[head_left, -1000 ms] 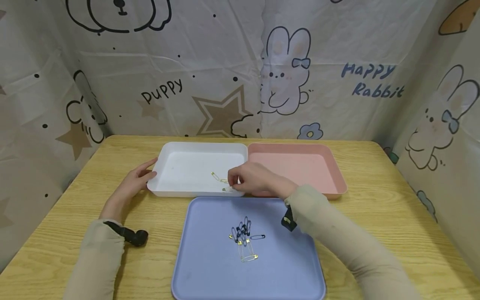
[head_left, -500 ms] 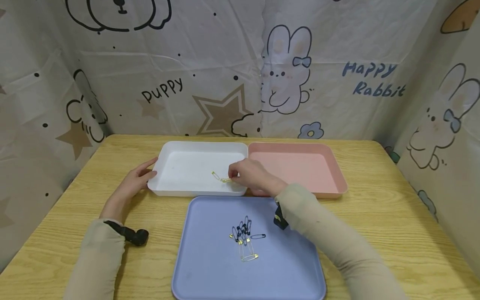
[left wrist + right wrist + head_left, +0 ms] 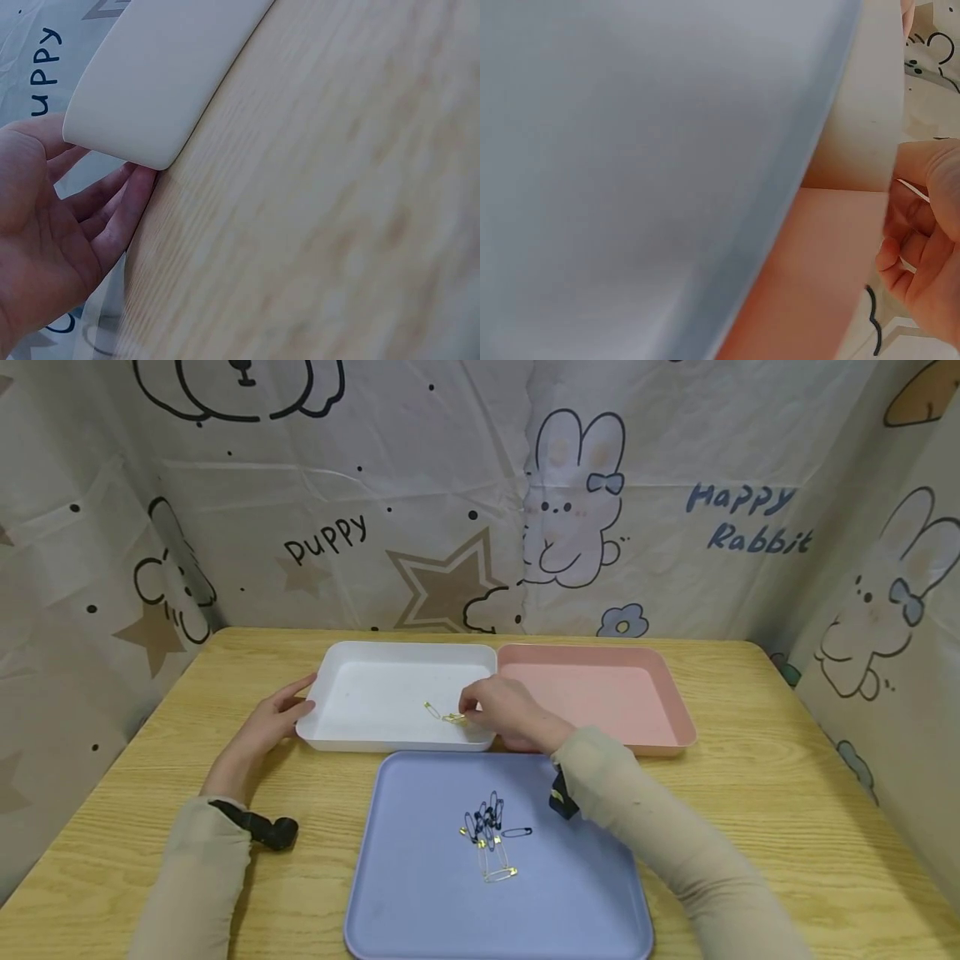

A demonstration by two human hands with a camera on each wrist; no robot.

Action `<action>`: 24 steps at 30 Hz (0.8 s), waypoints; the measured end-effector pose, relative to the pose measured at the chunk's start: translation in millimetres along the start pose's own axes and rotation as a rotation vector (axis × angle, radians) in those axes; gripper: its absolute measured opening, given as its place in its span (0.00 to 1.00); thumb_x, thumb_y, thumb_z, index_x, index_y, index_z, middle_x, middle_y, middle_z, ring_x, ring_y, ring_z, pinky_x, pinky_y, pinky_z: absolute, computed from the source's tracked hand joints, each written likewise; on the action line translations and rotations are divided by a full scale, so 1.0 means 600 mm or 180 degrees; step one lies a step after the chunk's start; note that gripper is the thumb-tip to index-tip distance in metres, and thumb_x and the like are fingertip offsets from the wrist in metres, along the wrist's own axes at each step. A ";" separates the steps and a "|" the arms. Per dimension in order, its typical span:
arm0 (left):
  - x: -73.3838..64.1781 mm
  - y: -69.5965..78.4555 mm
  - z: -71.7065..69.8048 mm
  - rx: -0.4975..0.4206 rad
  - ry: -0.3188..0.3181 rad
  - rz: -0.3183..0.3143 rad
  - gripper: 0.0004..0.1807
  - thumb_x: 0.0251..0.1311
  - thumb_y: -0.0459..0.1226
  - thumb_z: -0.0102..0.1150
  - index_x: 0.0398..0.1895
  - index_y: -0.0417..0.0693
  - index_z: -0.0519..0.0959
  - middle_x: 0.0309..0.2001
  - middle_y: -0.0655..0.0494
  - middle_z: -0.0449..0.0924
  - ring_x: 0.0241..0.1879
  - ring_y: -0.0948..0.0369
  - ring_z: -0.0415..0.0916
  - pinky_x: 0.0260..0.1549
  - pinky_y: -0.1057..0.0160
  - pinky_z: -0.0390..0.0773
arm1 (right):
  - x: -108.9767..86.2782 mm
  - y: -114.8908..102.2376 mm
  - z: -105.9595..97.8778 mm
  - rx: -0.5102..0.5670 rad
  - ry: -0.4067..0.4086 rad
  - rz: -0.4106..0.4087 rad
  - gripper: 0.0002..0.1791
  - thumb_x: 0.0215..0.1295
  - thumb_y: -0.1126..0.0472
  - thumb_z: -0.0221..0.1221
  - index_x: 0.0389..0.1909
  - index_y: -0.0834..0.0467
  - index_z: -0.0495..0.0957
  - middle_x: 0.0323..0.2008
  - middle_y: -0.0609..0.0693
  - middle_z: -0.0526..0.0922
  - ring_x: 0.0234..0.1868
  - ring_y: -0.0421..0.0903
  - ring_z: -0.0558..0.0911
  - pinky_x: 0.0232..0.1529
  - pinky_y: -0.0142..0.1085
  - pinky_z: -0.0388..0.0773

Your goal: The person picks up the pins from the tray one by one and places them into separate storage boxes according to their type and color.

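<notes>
My left hand (image 3: 273, 722) holds the white tray (image 3: 360, 739) at its left end. In the left wrist view its thumb lies at the rim and its fingers at the underside. Inside the tray's right part, my right hand (image 3: 506, 710) pinches a gold safety pin (image 3: 454, 718) at its fingertips, partly hidden by them. Another gold safety pin (image 3: 431, 710) lies just left of it. Black safety pins (image 3: 483, 818) and several gold ones (image 3: 500, 875) lie heaped on the blue tray (image 3: 420, 910). In the right wrist view the fingertips are behind the tray wall.
A pink tray (image 3: 600, 693) stands against the white tray's right side, under my right wrist. The blue tray lies in front of both. All rest on a wooden table (image 3: 750, 793), with a printed cloth (image 3: 337, 485) hanging behind.
My right hand has shifted slightly away from me inside the white tray. The gold pin near the tray's front wall has moved up beside the others. My left hand stays put.
</notes>
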State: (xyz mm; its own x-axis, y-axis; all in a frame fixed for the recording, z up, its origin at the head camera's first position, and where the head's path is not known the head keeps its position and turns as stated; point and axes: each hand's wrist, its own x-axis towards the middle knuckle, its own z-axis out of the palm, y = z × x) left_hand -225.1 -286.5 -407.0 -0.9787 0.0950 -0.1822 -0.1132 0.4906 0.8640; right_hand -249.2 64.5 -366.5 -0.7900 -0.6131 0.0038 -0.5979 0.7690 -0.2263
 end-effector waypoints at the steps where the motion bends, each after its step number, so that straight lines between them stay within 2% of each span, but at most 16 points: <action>1: 0.000 0.000 0.000 0.0004 0.0003 -0.0009 0.33 0.66 0.49 0.43 0.71 0.56 0.46 0.62 0.33 0.58 0.52 0.47 0.66 0.35 0.71 0.73 | -0.002 0.000 -0.002 0.0003 0.0010 -0.0025 0.07 0.58 0.59 0.58 0.36 0.50 0.82 0.37 0.42 0.83 0.41 0.40 0.79 0.41 0.36 0.73; 10: 0.001 -0.002 -0.001 -0.0001 -0.0001 -0.0058 0.33 0.66 0.50 0.43 0.71 0.56 0.47 0.62 0.34 0.58 0.53 0.47 0.65 0.35 0.72 0.73 | -0.035 -0.006 -0.019 -0.0049 0.0079 -0.0231 0.05 0.58 0.56 0.58 0.33 0.48 0.81 0.32 0.40 0.82 0.33 0.36 0.77 0.36 0.34 0.72; 17: -0.001 0.000 -0.002 0.0021 -0.0015 -0.0054 0.33 0.66 0.50 0.43 0.71 0.56 0.46 0.62 0.34 0.57 0.54 0.46 0.64 0.36 0.72 0.72 | -0.078 -0.010 -0.022 -0.0090 0.0203 -0.0502 0.04 0.55 0.54 0.61 0.30 0.48 0.81 0.25 0.38 0.79 0.25 0.34 0.73 0.28 0.29 0.69; 24: -0.002 0.002 -0.002 0.0071 -0.0009 -0.0029 0.33 0.66 0.49 0.42 0.71 0.57 0.46 0.62 0.34 0.57 0.54 0.46 0.64 0.37 0.71 0.72 | -0.123 -0.008 -0.016 0.0037 0.0126 -0.0644 0.03 0.54 0.53 0.63 0.29 0.47 0.80 0.23 0.36 0.77 0.23 0.33 0.70 0.27 0.27 0.68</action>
State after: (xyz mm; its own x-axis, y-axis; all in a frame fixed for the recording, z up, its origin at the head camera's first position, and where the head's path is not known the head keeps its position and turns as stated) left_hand -224.2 -287.0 -405.2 -0.9771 0.0928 -0.1913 -0.1182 0.5107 0.8516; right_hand -189.0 107.7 -356.1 -0.6588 -0.7470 0.0887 -0.7435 0.6286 -0.2283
